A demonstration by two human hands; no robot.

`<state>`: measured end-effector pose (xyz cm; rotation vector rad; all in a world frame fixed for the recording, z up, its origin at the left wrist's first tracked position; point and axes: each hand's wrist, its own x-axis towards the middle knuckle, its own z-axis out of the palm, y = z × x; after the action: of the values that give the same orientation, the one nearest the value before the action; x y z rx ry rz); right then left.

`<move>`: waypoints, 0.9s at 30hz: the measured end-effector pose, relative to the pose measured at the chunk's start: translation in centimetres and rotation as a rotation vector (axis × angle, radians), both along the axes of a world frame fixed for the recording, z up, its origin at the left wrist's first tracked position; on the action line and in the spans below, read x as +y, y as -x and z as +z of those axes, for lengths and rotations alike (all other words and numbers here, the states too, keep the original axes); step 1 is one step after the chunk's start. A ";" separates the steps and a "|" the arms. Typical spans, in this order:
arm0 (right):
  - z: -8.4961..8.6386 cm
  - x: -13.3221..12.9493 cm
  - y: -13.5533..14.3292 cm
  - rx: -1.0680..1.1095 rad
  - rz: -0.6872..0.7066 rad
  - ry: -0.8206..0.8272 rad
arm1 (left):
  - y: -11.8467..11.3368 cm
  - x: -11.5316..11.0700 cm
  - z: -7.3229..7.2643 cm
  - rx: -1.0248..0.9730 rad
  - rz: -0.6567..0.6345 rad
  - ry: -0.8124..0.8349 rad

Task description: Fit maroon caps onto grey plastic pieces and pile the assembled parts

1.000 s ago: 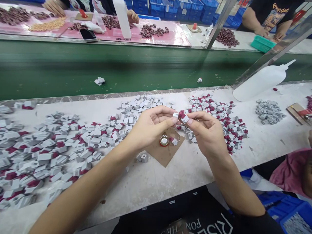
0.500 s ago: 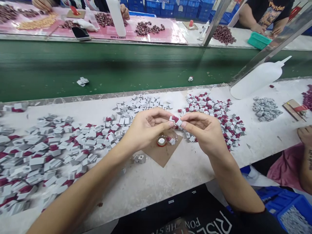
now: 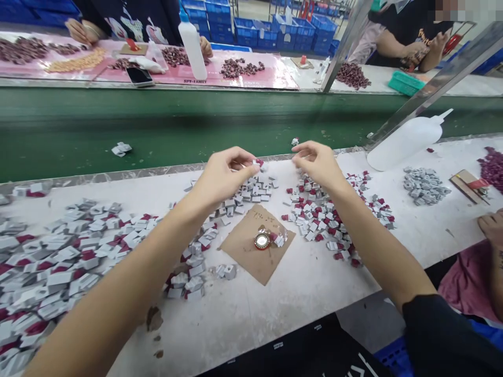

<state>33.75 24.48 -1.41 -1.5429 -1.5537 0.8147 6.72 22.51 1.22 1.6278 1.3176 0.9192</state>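
Observation:
Between the thumb and fingertips of my left hand [image 3: 230,175] is a small grey-and-maroon plastic piece [image 3: 258,163], held above a pile of plain grey pieces [image 3: 255,191]. My right hand [image 3: 318,165] is off to the right, its thumb and fingers apart with nothing visible between them. Below it spreads a pile of mixed grey and maroon pieces [image 3: 314,217]. A square of brown cardboard [image 3: 245,256] lies between my forearms. On it sit a small round cap [image 3: 262,241], shiny inside, and one grey-and-maroon piece [image 3: 279,240].
Many grey and maroon pieces [image 3: 58,262] cover the left side. A green conveyor belt [image 3: 188,125] runs beyond the table edge. At right are a large white squeeze bottle [image 3: 404,141], a metal post [image 3: 416,94] and a grey heap [image 3: 426,186]. Co-workers sit opposite and at right.
My hands have moved apart and away from me, up from over the cardboard. The grey-and-maroon piece that both hands held is now in the left only; the right has let go.

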 end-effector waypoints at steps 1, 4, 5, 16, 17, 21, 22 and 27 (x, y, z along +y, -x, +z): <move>-0.3 2.3 -0.5 -0.162 -0.080 -0.004 | 0.0 1.3 -0.1 0.030 0.065 0.007; -1.1 8.0 -0.9 -0.453 -0.162 0.042 | -0.5 4.9 -0.8 0.119 0.189 0.083; -1.4 9.4 -0.7 -0.484 -0.159 0.050 | -0.8 6.0 -1.0 0.159 0.209 0.106; -1.3 10.3 2.4 -0.437 0.030 0.039 | -1.1 12.2 -4.4 0.357 0.333 0.149; -0.8 9.4 2.3 -0.390 0.055 0.046 | -1.1 12.3 -4.6 0.362 0.333 0.154; 0.6 4.6 1.7 -0.096 0.165 0.077 | -1.4 12.6 -5.0 0.369 0.327 0.166; 0.7 3.2 1.6 -0.036 0.182 0.058 | -1.5 12.6 -5.0 0.371 0.329 0.164; 1.0 -3.3 1.8 0.172 0.178 -0.048 | -1.5 10.3 -3.8 0.398 0.357 0.110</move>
<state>31.91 21.16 -0.45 -1.2780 -1.5863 0.9749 8.26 32.86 -2.57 1.5681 1.9445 0.7275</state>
